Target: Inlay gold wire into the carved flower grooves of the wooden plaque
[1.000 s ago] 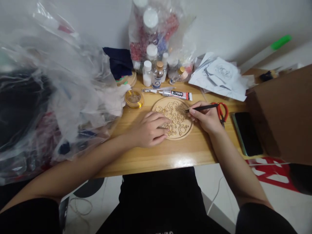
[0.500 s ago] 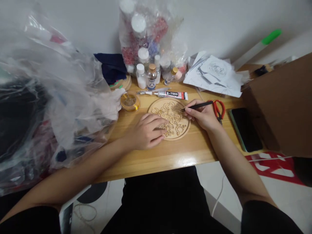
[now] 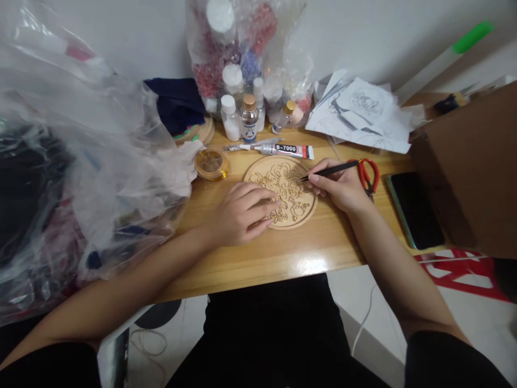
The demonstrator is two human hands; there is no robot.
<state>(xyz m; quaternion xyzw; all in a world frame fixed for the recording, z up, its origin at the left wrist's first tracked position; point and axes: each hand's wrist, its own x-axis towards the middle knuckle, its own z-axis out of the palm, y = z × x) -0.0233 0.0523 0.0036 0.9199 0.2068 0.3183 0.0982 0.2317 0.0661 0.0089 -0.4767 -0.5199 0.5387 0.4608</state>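
A round wooden disc point(image 3: 297, 207) with a gold wire pattern lies flat on the wooden table point(image 3: 283, 253). My left hand point(image 3: 240, 213) rests on the disc's left edge, fingers stretched out and pressing on the pattern. My right hand point(image 3: 339, 188) sits at the disc's right edge and pinches a thin black tool, probably tweezers point(image 3: 329, 171), whose tip points left onto the pattern.
A B-7000 glue tube point(image 3: 286, 150), a gold wire spool point(image 3: 211, 163) and small bottles point(image 3: 242, 116) stand behind the disc. Red scissors point(image 3: 368, 175), a dark phone point(image 3: 416, 210) and a cardboard box point(image 3: 472, 167) are right. Papers point(image 3: 363, 113) lie at the back. Plastic bags point(image 3: 81, 161) fill the left.
The view has shifted slightly. Both hands stay on the disc, and the black tool's tip remains over the pattern's right side.
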